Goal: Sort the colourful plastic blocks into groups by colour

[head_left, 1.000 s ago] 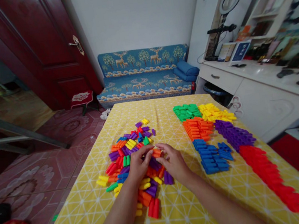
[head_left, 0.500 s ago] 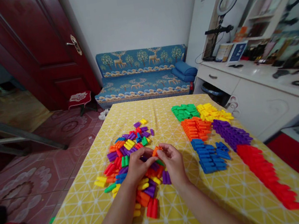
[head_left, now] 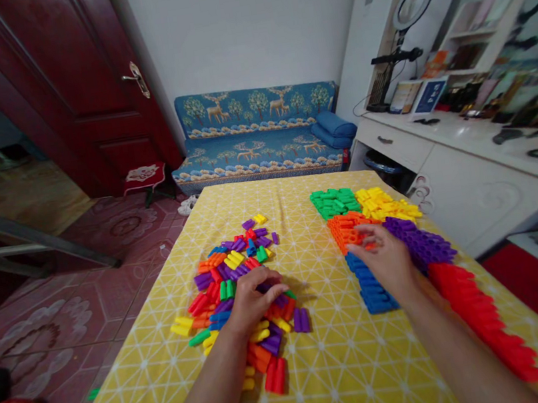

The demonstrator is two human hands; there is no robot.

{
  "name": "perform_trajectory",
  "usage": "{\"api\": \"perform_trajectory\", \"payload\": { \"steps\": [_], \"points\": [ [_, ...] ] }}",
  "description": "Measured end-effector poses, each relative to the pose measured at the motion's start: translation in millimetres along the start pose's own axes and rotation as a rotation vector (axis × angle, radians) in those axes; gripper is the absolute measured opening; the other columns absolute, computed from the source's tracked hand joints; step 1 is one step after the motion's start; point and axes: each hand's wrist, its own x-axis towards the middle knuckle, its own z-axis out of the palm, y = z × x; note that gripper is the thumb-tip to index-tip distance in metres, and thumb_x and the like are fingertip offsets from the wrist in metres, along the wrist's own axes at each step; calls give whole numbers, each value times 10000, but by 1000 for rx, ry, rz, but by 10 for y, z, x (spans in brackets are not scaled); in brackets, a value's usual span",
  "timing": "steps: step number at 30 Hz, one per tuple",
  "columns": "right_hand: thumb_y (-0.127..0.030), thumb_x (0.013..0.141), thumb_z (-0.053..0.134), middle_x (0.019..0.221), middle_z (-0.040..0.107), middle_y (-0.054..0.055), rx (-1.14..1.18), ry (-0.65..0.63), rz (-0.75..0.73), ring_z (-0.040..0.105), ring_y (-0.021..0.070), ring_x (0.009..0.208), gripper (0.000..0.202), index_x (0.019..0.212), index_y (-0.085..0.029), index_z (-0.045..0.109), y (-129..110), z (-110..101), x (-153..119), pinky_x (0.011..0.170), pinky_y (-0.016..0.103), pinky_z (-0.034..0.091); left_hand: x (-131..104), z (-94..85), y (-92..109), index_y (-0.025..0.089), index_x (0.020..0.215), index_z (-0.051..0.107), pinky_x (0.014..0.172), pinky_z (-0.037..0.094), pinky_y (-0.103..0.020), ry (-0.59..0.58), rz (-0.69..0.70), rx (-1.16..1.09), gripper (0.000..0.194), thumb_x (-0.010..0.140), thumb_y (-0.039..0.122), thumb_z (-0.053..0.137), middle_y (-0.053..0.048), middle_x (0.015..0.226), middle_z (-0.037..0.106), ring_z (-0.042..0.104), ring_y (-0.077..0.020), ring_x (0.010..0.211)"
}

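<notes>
My left hand hovers over a mixed heap of plastic blocks, each like two joined tubes. Its thumb and fingers are apart, and nothing shows between them. Around it lie red blocks, yellow blocks and purple blocks, with green and blue ones among them. Over on the right, my right hand pinches an orange block at the near side of the orange group. Blue blocks lie just below that hand, partly hidden by it.
Green blocks, yellow blocks, purple blocks and red blocks lie grouped by colour on the yellow patterned tablecloth. A blue sofa stands beyond the table. A white dresser is at the right.
My right hand has moved right, from beside my left hand to the orange group, taking the orange block along. My left hand stays over the heap, no longer touching that block.
</notes>
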Motion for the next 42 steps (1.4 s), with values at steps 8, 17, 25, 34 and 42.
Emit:
{"api": "perform_trajectory", "payload": {
  "steps": [8, 17, 25, 34, 42],
  "points": [
    [-237, 759, 628, 1035, 717, 94, -989, -231, 22, 676, 252, 930, 370, 1125, -191, 645, 592, -624, 472, 718, 300, 471, -2, 16, -18, 157, 799, 691, 667, 518, -236, 1, -12, 20, 161, 790, 312, 733, -45, 770, 719, 673, -148, 700],
    [-92, 759, 593, 1025, 698, 151, -958, -290, -20, 678, 225, 908, 569, 1314, -122, 472, 619, -372, 588, 726, 266, 475, -5, 8, -2, 161, 793, 692, 669, 526, -240, 19, -25, 36, 158, 807, 317, 714, -49, 769, 728, 681, -151, 706],
    [-70, 752, 569, 998, 706, 152, -928, -255, -5, 678, 243, 899, 528, 1274, -81, 492, 875, -406, 566, 730, 292, 478, 5, 7, 25, 163, 797, 703, 673, 532, -246, 27, -49, 36, 177, 824, 337, 690, -52, 767, 730, 683, -159, 704],
    [-132, 806, 499, 1124, 633, 150, -779, -30, -106, 637, 233, 909, 375, 1172, -127, 577, 491, -343, 306, 785, 331, 482, 1, 10, 7, 167, 765, 706, 680, 517, -250, 28, -94, 33, 212, 883, 307, 599, -44, 743, 722, 669, -149, 685],
    [-133, 791, 535, 1097, 615, 73, -50, -309, -343, 590, 197, 1006, 315, 1091, -203, 603, -123, 702, -546, 901, 348, 490, 154, -159, 54, 170, 1120, 631, 702, 553, -287, 396, -405, -556, 375, 850, 430, 612, -89, 989, 727, 686, -158, 768]
  ]
}}
